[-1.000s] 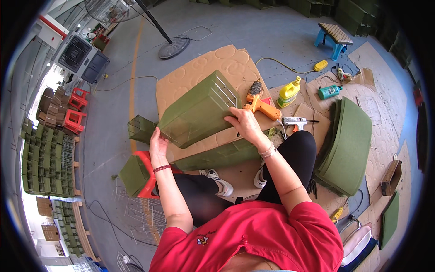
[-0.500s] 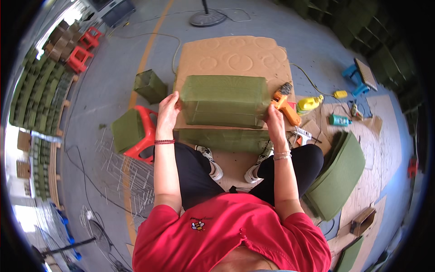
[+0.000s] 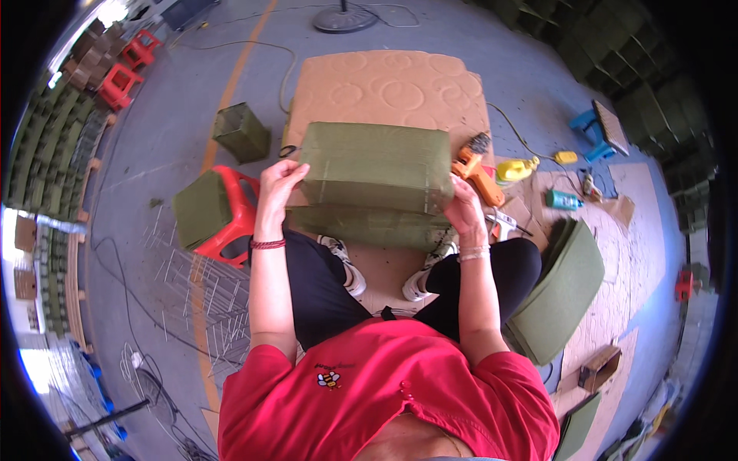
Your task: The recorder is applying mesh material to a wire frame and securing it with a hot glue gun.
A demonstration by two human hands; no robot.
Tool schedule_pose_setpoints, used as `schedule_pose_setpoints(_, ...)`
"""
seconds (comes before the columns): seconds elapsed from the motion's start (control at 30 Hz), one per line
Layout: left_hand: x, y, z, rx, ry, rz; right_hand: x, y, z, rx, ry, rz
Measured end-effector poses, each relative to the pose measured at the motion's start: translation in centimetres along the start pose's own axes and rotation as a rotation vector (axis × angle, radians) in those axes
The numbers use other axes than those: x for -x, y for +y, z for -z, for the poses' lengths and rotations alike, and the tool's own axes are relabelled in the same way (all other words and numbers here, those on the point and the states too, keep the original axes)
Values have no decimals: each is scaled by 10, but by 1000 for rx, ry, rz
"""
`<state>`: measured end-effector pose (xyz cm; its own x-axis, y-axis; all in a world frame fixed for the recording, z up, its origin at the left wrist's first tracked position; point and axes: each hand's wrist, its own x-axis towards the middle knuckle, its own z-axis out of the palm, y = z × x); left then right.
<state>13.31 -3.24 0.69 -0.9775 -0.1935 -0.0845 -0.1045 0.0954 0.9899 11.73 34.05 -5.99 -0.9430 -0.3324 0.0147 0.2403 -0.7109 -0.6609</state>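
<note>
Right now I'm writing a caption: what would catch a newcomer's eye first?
The central green box-shaped piece stands out, held at its ends by the left hand and right hand. An orange glue gun lies to its right, and a red plastic stool stands to its left.

Smooth blue-grey floor (image 3: 177, 161) around me

An orange-yellow painted line (image 3: 246, 58) crosses the floor on my left. Beyond it I see two red plastic stools (image 3: 121, 74) standing near pale wooden pallets (image 3: 75, 296), with bright white light (image 3: 34, 370) along that side. Ahead of me rests a round, dark-grey stand base (image 3: 344, 20). On my right, flat light-brown sheets (image 3: 623, 261) cover the floor, near a blue-legged stool with a patterned top (image 3: 610, 127).
</note>
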Motion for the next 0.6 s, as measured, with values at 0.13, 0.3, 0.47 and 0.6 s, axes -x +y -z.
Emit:
schedule_pose_setpoints(0.13, 6, -2, 2, 18, -22, 41, -1, 2, 7, -103, -95, -40)
schedule_pose_setpoints(0.3, 4, -11, 8, 51, -56, 14, -1, 6, 9, -86, -92, 22)
schedule_pose_setpoints(0.47, 0, -14, 13, 20, -82, 30, -4, 4, 5, -8, 29, -37)
schedule_pose_setpoints(0.6, -1, -13, 14, 10, -93, 27, -6, 5, -3, -14, 51, -81)
